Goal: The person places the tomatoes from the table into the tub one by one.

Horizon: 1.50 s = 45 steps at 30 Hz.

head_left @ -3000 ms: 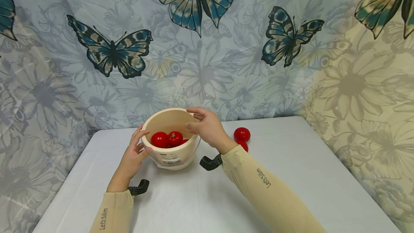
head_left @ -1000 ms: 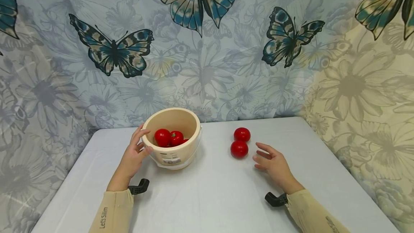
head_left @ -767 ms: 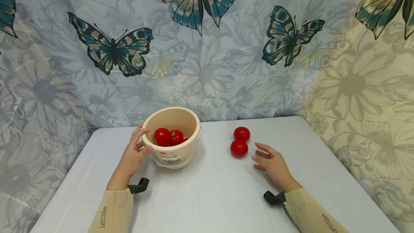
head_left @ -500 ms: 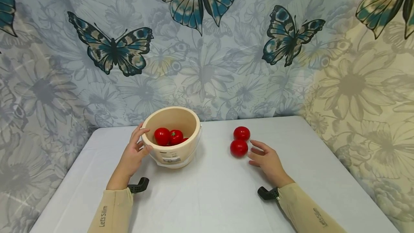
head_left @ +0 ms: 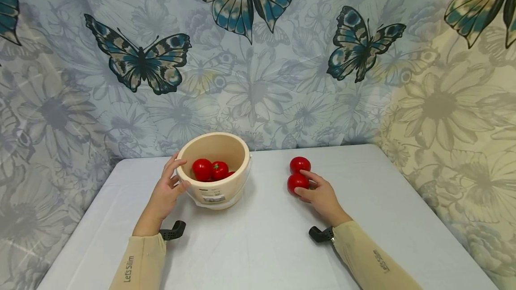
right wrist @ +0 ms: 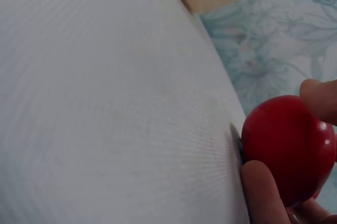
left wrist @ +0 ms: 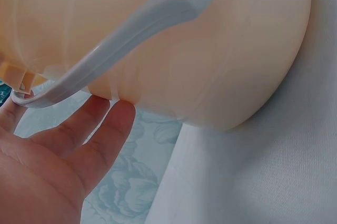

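Head view shows me the R hand [head_left: 322, 198] w/ thumb and fingers clasped on the nearer round, glossy red tomato [head_left: 296, 183], on the white cloth-covered table [head_left: 258, 245], well to R of the cream plastic bucket [head_left: 221, 147], which the L hand [head_left: 165, 195] touches w/ spread fingers.

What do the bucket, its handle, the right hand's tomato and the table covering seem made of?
Bucket: likely moulded plastic, satin; soft sheen and faint streaks outside.
Handle: probably smooth plastic; even surface, soft highlights.
Tomato: glossy, with bright highlights; real or imitation, I can't tell.
Covering: likely matte woven fabric; fine texture shows close up.
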Available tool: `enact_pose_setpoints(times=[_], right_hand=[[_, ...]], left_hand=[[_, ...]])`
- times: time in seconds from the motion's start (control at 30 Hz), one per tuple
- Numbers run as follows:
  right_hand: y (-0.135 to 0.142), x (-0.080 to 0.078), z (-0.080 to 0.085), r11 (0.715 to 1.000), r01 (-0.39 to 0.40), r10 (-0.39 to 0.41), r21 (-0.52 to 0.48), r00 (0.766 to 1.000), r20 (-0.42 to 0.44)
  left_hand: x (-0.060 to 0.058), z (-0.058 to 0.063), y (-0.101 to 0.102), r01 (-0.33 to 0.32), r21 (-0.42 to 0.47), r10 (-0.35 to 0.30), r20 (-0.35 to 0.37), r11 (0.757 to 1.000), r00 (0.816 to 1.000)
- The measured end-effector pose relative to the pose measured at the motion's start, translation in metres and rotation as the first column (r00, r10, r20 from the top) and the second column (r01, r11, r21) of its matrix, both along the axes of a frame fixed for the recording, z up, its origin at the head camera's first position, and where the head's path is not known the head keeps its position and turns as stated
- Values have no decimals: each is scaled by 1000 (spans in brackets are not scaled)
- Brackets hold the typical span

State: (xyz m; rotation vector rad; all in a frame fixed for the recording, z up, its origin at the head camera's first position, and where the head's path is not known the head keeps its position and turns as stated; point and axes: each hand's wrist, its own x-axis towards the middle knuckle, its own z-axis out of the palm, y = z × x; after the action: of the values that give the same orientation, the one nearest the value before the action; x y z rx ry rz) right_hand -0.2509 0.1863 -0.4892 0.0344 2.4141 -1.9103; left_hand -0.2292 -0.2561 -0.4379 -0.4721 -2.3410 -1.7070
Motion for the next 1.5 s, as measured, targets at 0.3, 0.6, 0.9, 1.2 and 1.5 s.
enact_pose_setpoints(times=[0.3, 0.6, 0.9, 1.2, 1.5], right_hand=[[-3, -4, -4, 999, 14, -13, 36, 1000, -12], [9, -1, -3, 990, -35, 31, -134, 999, -30], [12, 8, 33, 990, -91, 79, -106, 991, -108], [-11, 11, 72, 964, -207, 177, -165, 968, -180], [-56, 9, 124, 927, -314, 269, -205, 937, -222]], left_hand=[[0, -1, -1, 2, 14, -2, 6, 1000, 1000], [-2, -2, 0, -7, -7, 8, 10, 1000, 1000], [-3, -2, 0, 11, 26, -11, 3, 1000, 1000], [-4, -5, -3, 31, 46, -31, -5, 998, 999], [-2, -3, -2, 19, 30, -19, 2, 999, 1000]])
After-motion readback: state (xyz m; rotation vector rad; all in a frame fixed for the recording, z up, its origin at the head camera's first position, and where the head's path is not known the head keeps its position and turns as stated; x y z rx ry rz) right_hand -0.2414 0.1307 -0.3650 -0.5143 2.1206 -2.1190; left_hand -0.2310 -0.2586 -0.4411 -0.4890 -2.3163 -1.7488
